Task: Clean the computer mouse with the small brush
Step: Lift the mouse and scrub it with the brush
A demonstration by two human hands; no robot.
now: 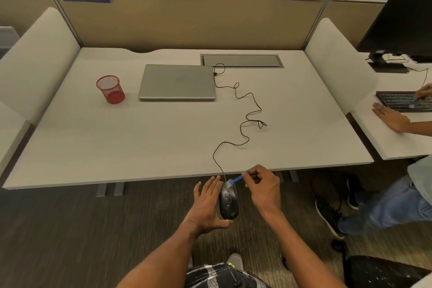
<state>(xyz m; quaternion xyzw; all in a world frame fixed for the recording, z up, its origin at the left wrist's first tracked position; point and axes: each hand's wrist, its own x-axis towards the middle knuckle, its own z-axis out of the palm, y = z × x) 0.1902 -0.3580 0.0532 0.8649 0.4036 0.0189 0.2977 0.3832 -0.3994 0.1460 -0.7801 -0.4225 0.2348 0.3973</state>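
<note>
Brushing is underway: the left hand (207, 206) cradles the dark oval corded computer mouse (228, 202) off the desk's near edge, while the right hand (264, 186) pinches the small blue plastic brush (236, 180) against its front. Next, I judge, sweep along the button seams.

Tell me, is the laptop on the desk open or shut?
Shut. The laptop lies flat on the desk, lid down, with no screen or keys showing.

Glossy black plastic mouse (228, 203)
</note>
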